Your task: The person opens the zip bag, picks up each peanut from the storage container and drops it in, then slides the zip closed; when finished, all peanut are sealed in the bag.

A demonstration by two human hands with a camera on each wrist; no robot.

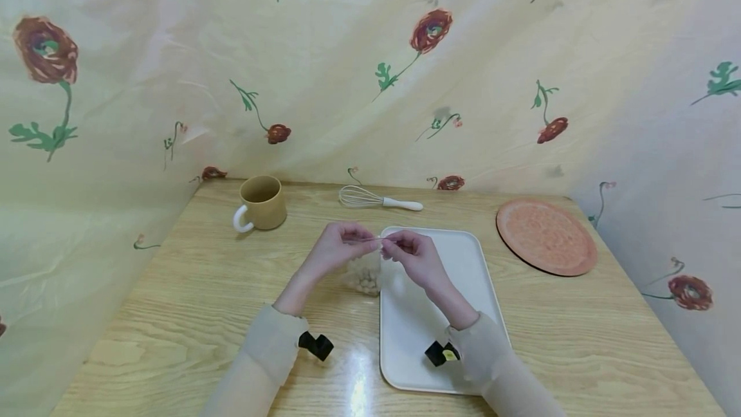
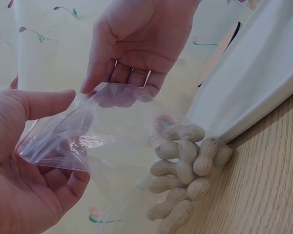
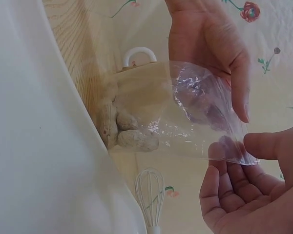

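A clear plastic zip bag (image 2: 122, 117) with several peanuts in their shells (image 2: 185, 156) at its bottom hangs between my two hands. My left hand (image 1: 341, 248) holds one side of the bag's top, thumb in front and fingers behind the film. The opposite corner of the top is pinched by my right hand (image 1: 415, 256), with the thumb (image 3: 263, 145) against the seal edge. In the head view the peanuts (image 1: 367, 282) show below the hands, beside the left edge of a white tray (image 1: 440, 333). Whether the seal is parted cannot be told.
A tan mug (image 1: 269, 211) with a white handle stands at the back left. Behind the hands lies a whisk (image 1: 384, 200) with a white handle. A round pinkish plate (image 1: 547, 237) lies at the back right. Floral cloth (image 1: 347, 69) hangs behind the wooden table (image 1: 191, 314).
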